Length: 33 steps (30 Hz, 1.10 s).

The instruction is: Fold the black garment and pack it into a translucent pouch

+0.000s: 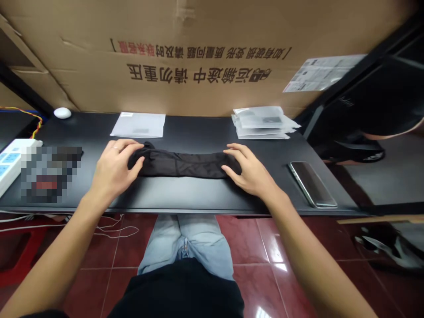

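Observation:
A black cloth garment (185, 164), folded into a long narrow strip, lies flat across the dark desk in front of me. My left hand (117, 163) grips its left end, thumb at the near side and fingers over the far side; a bit of fabric bunches up there. At the right end, my right hand (247, 168) holds the strip the same way, with its thumb and fingers curved around the edges. The middle of the strip shows seams and slight wrinkles. What kind of garment it is, I cannot tell.
Behind stands a large cardboard sheet (198, 97). Frosted plastic bags lie at the back: one bag (139, 125) left, a stack (265, 123) right. A phone (312, 184) rests at right. Left are a power strip (15, 161), a white rounded object (62, 113) and a blurred item (49, 174). Another person sits at right.

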Motion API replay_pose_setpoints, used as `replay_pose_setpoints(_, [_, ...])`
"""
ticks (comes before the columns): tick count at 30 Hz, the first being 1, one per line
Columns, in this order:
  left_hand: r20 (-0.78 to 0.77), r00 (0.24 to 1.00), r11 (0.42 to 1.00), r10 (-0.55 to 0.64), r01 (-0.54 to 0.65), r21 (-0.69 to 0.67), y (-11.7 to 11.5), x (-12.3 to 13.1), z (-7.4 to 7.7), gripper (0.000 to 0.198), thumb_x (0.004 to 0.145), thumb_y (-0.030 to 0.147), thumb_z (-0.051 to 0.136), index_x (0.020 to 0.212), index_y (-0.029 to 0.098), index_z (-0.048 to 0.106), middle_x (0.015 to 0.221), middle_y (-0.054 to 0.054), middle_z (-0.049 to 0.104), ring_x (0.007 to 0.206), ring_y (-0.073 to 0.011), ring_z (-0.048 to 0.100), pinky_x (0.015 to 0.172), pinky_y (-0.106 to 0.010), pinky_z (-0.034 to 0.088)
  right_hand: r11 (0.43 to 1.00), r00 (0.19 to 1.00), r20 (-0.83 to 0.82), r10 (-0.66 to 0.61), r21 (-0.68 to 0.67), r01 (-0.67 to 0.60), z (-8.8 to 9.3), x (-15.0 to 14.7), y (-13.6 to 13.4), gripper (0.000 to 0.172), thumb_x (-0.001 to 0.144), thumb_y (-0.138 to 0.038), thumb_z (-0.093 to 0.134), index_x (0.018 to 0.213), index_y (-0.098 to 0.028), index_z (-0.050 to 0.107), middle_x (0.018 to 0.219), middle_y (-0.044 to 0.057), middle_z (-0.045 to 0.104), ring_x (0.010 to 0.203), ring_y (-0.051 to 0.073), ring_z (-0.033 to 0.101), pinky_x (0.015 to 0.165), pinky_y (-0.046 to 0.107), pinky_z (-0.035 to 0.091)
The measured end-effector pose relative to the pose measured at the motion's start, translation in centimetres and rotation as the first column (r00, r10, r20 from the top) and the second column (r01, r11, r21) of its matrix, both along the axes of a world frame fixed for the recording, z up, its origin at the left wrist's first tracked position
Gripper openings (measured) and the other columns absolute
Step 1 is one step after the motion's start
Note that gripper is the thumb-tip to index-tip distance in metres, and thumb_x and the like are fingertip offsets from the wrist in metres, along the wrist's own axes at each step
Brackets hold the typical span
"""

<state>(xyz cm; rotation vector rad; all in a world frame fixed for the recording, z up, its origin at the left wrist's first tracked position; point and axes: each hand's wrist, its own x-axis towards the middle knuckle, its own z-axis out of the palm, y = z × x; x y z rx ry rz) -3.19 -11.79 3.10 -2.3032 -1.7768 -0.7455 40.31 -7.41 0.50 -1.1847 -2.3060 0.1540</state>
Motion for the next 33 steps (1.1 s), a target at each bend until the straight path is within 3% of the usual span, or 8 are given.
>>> replay_pose_setpoints(3, [-0.057, 0.991, 0.988, -0.118, 0.112, -0.104, 2.0, 1.3, 0.4, 0.043, 0.108, 0.039, 0.057, 0.146, 0.022, 0.071, 0.142, -0.010, 0.076, 0.133, -0.0349, 0.066, 0.117, -0.052, 0.050, 0.998, 1.000, 0.006, 0.022, -0.067, -0.022, 0.0, 0.3, 1.9, 0.048, 0.105, -0.042, 0.071, 0.149, -0.026, 0.064, 0.146, 0.015, 0.072, 0.137, 0.039, 0.068, 0.118, 0.065, 0.057])
replay_pose_setpoints(6, [-0.069, 0.990, 0.973, -0.124, 0.107, -0.202, 3.8, 1.6, 0.3, 0.036, 0.108, 0.039, 0.056, 0.132, 0.023, 0.078, 0.125, -0.010, 0.083, 0.118, -0.0334, 0.072, 0.112, -0.054, 0.049, 0.999, 1.000, -0.021, -0.016, -0.048, 0.015, 0.3, -0.3, 2.7, 0.024, 0.102, -0.038, 0.073, 0.123, -0.025, 0.076, 0.116, 0.011, 0.079, 0.111, 0.036, 0.075, 0.102, 0.059, 0.063])
replay_pose_setpoints(9, [-0.046, 0.989, 0.979, -0.138, 0.129, -0.160, 4.2, 1.1, 0.5, 0.032, 0.110, 0.041, 0.055, 0.120, 0.026, 0.082, 0.121, -0.009, 0.084, 0.116, -0.0317, 0.073, 0.112, -0.054, 0.049, 0.999, 0.992, -0.118, -0.047, 0.021, 0.050, 1.0, -1.0, 2.2, 0.009, 0.101, -0.034, 0.071, 0.103, -0.026, 0.075, 0.101, 0.008, 0.078, 0.099, 0.033, 0.074, 0.094, 0.055, 0.063])
replay_pose_setpoints(13, [0.005, 0.975, 0.974, -0.222, 0.222, -0.057, 1.8, -0.3, 2.0, 0.030, 0.110, 0.045, 0.058, 0.116, 0.031, 0.083, 0.119, -0.006, 0.083, 0.114, -0.0293, 0.073, 0.112, -0.051, 0.053, 0.998, 0.969, -0.245, 0.038, 0.051, -0.026, 2.5, -0.7, 0.1, 0.004, 0.103, -0.032, 0.071, 0.101, -0.029, 0.072, 0.115, 0.009, 0.079, 0.109, 0.033, 0.077, 0.102, 0.056, 0.063])
replay_pose_setpoints(18, [0.084, 0.893, 0.860, -0.443, 0.449, -0.243, -3.4, -2.2, 3.1, 0.015, 0.105, 0.042, 0.069, 0.107, 0.037, 0.083, 0.107, -0.001, 0.083, 0.102, -0.0251, 0.075, 0.109, -0.047, 0.059, 0.944, 0.932, -0.205, 0.300, -0.079, -0.321, 3.6, 1.1, -3.7, 0.006, 0.100, -0.028, 0.075, 0.097, -0.031, 0.071, 0.136, 0.007, 0.079, 0.134, 0.037, 0.072, 0.115, 0.061, 0.060])
replay_pose_setpoints(21, [0.089, 0.860, 0.793, -0.502, 0.498, -0.351, -5.6, -2.4, 2.2, 0.010, 0.101, 0.040, 0.074, 0.101, 0.037, 0.083, 0.099, -0.001, 0.082, 0.094, -0.0235, 0.076, 0.108, -0.048, 0.059, 0.869, 0.882, -0.142, 0.449, -0.159, -0.468, 3.3, 1.6, -5.1, 0.016, 0.098, -0.035, 0.080, 0.088, -0.030, 0.068, 0.123, 0.006, 0.083, 0.131, 0.037, 0.073, 0.117, 0.065, 0.057])
replay_pose_setpoints(26, [0.110, 0.934, 0.923, -0.340, 0.354, -0.153, -5.9, -0.3, 0.3, 0.026, 0.104, 0.032, 0.066, 0.127, 0.033, 0.078, 0.126, -0.007, 0.080, 0.115, -0.0281, 0.075, 0.108, -0.048, 0.060, 0.935, 0.938, -0.124, 0.323, -0.109, -0.337, 1.4, 0.4, -5.3, 0.011, 0.107, -0.036, 0.071, 0.098, -0.031, 0.075, 0.115, 0.007, 0.083, 0.114, 0.032, 0.078, 0.106, 0.058, 0.063])
replay_pose_setpoints(33, [-0.015, 0.962, 0.933, -0.271, 0.259, -0.250, -4.7, -0.2, -2.8, 0.030, 0.109, 0.034, 0.055, 0.127, 0.029, 0.078, 0.133, -0.012, 0.076, 0.118, -0.0315, 0.073, 0.109, -0.052, 0.059, 0.940, 0.945, 0.013, 0.326, -0.110, -0.322, -0.2, 0.4, -5.2, 0.014, 0.110, -0.038, 0.070, 0.104, -0.028, 0.078, 0.110, 0.008, 0.082, 0.097, 0.027, 0.076, 0.089, 0.048, 0.062])
